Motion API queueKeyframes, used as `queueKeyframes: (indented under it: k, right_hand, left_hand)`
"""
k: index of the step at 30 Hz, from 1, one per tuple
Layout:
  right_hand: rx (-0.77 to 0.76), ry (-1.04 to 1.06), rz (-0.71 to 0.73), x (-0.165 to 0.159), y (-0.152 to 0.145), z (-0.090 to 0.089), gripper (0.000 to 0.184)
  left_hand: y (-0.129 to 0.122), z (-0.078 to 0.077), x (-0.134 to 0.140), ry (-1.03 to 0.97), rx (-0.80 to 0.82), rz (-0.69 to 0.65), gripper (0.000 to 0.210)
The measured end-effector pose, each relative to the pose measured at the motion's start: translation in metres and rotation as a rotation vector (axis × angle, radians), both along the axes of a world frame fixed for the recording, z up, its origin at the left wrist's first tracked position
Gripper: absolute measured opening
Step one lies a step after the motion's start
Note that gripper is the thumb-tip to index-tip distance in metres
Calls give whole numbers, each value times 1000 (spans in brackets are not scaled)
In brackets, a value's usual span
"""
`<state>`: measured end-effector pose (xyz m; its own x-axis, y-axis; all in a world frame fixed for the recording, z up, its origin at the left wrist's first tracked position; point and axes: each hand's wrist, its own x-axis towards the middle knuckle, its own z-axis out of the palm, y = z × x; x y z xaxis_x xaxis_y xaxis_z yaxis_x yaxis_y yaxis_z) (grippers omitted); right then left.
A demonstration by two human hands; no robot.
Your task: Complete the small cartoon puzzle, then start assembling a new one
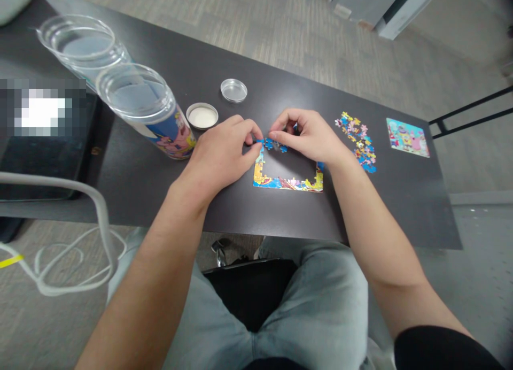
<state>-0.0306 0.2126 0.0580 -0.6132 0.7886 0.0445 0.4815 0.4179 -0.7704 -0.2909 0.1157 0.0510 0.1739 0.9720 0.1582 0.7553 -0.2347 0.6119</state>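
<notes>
A jigsaw puzzle border (288, 184) lies on the dark table, joined along its left, bottom and right sides, with bare table inside. At its top left corner, my left hand (224, 153) pinches a blue edge piece between thumb and fingertips. My right hand (306, 135) is closed over the top edge, thumb and index finger on a small blue puzzle piece (269, 144). More blue pieces show just under that thumb. The right hand hides most of the top edge and upper right corner. Loose puzzle pieces (363, 145) lie scattered to the right of my right hand.
A picture card (407, 137) lies at the right end of the table (280, 215). Two clear lidless canisters (136, 94) (80, 44) stand at the left, near two round lids (202, 116) (233, 90). A black device (48, 161) and a white cable (100, 209) are further left.
</notes>
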Motion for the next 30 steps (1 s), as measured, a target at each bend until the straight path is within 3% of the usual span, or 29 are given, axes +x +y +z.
queueKeyframes:
  k: [7,14,19,26,30]
  right_hand:
    - [185,80,125,9,9,-8,22]
    - [172,-45,154,5,8,-8,44]
    - [151,-30,179,4,7,-5,48]
    - [136,-77,161,15,11,-2,46]
    - [175,-101,104,25,15,3,31]
  left_hand:
    - [1,-4,-1,10,35,-17,13]
    - [2,-8,-2,16,57,-12,12]
    - [1,-6,-1,21,49,-8,12]
    - [2,-5,-1,8,27,-7,12]
    - [2,-6,-1,-10,31,-9,12]
